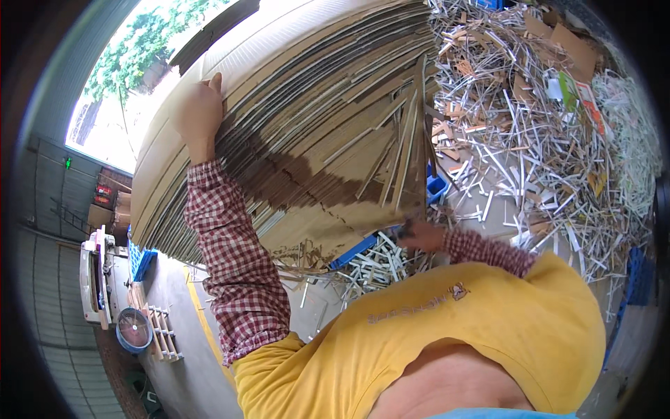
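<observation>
A tall stack of cardboard sheets [300, 91] fills the upper middle, pale on top, with layered brown edges and a dark patch low down. My left hand [199, 112] rests against the stack's upper left edge, one digit standing apart; its other fingers are blurred. Loose cardboard strips [405, 150] hang down the right part of the stack. By the stack's lower right corner, my right hand [422, 235] is bent and smeared by motion. Something dark shows at its fingers, too unclear to name.
Paper and cardboard scraps [516, 126] heap up at the right. Cut strips [377, 265] lie beside a blue pallet [354, 251] below the stack. At the left stand a round fan [134, 329], a wooden rack [162, 332] and a white machine [96, 276]. A yellow line [202, 318] crosses the floor.
</observation>
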Demonstrator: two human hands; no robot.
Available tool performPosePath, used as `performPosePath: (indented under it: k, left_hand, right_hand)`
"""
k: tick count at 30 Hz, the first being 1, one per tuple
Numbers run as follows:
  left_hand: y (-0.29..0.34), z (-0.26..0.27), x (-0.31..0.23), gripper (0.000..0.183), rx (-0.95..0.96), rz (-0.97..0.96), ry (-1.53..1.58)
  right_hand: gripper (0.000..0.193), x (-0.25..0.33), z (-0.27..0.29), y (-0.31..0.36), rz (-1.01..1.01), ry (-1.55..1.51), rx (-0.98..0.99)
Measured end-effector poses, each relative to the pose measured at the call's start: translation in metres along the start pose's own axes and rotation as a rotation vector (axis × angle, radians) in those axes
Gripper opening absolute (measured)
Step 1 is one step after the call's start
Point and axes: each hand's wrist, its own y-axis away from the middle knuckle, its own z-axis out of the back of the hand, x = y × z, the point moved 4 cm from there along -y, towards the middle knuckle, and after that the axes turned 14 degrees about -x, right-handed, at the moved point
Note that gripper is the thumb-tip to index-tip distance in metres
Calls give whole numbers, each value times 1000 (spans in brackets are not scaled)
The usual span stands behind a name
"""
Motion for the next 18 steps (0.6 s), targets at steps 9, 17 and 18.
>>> performPosePath:
  k: [9,17,18]
  left_hand:
    - [2,-1,13,52,-15,-9,-10]
    - [2,-4,9,52,45,16,-25]
    - [1,-5,7,52,44,15,-20]
  right_hand:
    - [34,117,149,-95,347,-395,-98]
    - [39,138,176,-138,-55,-153,-148]
    - [43,133,178,-139,-5,-133,-154]
